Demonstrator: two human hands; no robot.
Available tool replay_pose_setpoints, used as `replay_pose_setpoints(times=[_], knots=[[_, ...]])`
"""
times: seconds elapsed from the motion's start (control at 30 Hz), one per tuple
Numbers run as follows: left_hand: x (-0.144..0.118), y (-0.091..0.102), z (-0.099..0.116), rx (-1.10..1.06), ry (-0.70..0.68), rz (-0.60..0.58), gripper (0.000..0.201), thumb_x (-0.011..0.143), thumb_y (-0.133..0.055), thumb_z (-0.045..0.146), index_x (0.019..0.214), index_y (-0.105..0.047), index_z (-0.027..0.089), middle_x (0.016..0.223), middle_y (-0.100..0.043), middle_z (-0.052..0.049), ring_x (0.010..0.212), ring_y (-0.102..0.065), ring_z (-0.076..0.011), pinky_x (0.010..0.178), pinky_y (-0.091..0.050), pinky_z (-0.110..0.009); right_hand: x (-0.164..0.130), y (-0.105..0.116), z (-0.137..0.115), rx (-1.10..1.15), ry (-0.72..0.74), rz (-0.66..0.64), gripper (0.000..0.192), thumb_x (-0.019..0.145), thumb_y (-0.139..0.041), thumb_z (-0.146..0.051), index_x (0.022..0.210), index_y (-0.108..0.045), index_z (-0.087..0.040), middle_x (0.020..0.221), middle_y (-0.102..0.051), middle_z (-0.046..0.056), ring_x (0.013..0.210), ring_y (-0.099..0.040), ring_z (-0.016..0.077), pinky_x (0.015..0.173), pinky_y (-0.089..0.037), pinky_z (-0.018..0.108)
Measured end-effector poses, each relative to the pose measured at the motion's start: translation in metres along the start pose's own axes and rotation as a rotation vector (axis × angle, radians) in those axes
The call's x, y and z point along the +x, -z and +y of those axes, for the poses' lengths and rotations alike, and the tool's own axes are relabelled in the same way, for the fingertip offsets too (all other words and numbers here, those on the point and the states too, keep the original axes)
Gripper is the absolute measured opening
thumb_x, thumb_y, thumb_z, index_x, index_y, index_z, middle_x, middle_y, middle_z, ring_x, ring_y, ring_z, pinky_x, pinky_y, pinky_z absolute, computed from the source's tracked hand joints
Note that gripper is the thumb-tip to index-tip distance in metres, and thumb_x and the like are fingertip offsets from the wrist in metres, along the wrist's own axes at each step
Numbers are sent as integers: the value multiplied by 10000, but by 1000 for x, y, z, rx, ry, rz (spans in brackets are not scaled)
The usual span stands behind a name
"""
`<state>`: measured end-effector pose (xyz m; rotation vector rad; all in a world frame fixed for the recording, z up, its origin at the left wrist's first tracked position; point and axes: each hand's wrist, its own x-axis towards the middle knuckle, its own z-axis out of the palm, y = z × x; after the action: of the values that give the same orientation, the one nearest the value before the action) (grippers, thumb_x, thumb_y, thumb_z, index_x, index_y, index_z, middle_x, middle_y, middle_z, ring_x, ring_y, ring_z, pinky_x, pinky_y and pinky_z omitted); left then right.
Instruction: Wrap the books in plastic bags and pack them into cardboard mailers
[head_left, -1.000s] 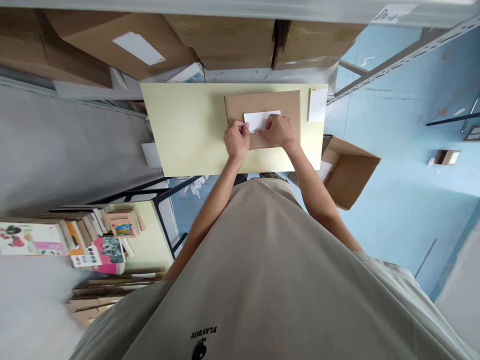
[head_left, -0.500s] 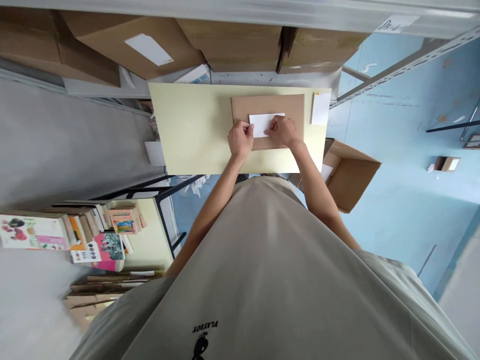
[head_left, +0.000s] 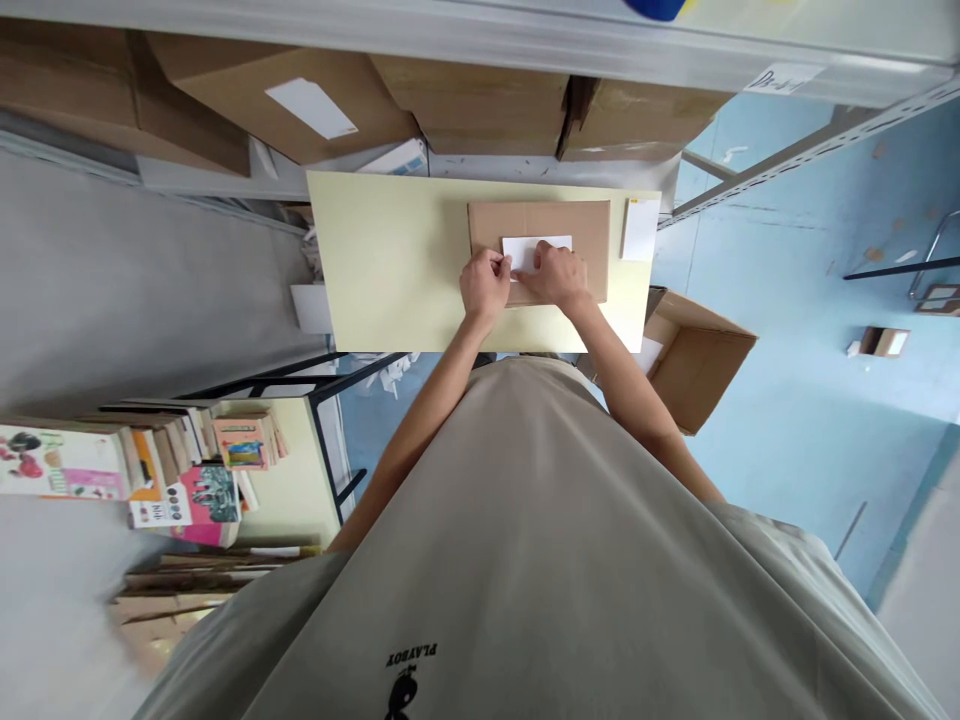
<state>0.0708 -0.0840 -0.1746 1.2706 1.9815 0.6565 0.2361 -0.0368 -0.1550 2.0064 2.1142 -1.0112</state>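
Upper centre of frame: a flat, rectangular brown cardboard parcel (head_left: 559,222) lies on the smooth pale-yellow table (head_left: 390,260). A white paper label (head_left: 536,248) sits on it. The left hand (head_left: 485,285) pinches the label's left edge; the right hand (head_left: 553,275) presses flat on it. At right, an open cardboard box (head_left: 701,360); its contents are unclear.

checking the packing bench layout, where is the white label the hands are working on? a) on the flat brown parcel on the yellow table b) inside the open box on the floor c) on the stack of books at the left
a: the white label lies on the flat brown parcel on the yellow table, with the left hand at its left edge and the right hand on it.
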Motion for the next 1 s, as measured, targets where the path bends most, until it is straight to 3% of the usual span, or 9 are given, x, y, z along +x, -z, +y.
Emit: replay_pose_setpoints(times=[0.17,0.23,0.33,0.43,0.5,0.57,0.7,0.87,1.0], knots=[[0,-7,-3,26,-17,21,199,1137,-701,316,949,-651,274,1053,-843,-123,1128,-815,-305,1123,-604,-430,-1,-7,-3,15,-60,91,483,1231,-485,-581,1364,-726,-184,1239,-832,226,1265,-782,410,1144,-622,608],[0,-8,-5,35,-13,41,77,1143,-705,319,1101,-695,256,1099,-840,-133,1209,-815,-319,1151,-605,-446,-8,-14,-6,-23,-11,139,498,1259,-387,-501,1459,-699,-168,1376,-804,254,1383,-745,414,1218,-581,640],[-2,-3,-4,85,-42,37,296,1155,-637,286,1441,-686,223,1338,-830,-178,1370,-787,-327,1223,-595,-480,-25,-22,-8,-89,140,155,501,1248,-339,-354,1570,-688,-194,1663,-688,245,1615,-611,393,1358,-475,669],[-13,3,3,202,-231,-120,533,1153,-468,202,1659,-636,222,1781,-620,-193,1667,-605,-337,1390,-480,-530,-40,-22,0,-109,230,155,589,1231,-331,-311,1761,-574,-225,1871,-525,172,1786,-429,331,1458,-369,654],[-23,4,7,287,-359,-282,634,1145,-428,205,1761,-578,192,1928,-444,-157,1816,-404,-333,1502,-323,-549,-45,-21,7,-125,246,150,648,1235,-310,-337,1853,-467,-221,1945,-417,138,1848,-318,298,1499,-302,625],[-33,4,10,344,-417,-381,698,1156,-428,267,1837,-480,122,1968,-344,-160,1868,-270,-321,1556,-178,-542,-46,-21,12,-144,239,145,682,1239,-291,-362,1894,-400,-205,1977,-346,129,1875,-251,287,1515,-258,604],[-42,3,7,398,-437,-374,777,1153,-388,297,1876,-351,15,1984,-232,-195,1884,-189,-319,1569,-67,-549,-47,-29,11,-161,185,163,720,1246,-296,-425,1914,-344,-162,1996,-270,157,1890,-193,313,1519,-217,610],[-42,7,5,472,-455,-362,812,1165,-424,354,1872,-318,-30,1974,-182,-247,1884,-150,-347,1563,-117,-562,-58,-30,9,-158,105,196,764,1249,-277,-462,1920,-290,-96,2000,-194,200,1891,-185,335,1523,-199,604],[-38,19,3,524,-503,-378,776,1178,-530,424,1876,-414,107,1975,-204,-232,1874,-156,-374,1540,-201,-616,-70,-22,18,-179,165,133,733,1242,-354,-487,1905,-388,-177,2003,-195,155,1893,-146,368,1524,-199,637]])
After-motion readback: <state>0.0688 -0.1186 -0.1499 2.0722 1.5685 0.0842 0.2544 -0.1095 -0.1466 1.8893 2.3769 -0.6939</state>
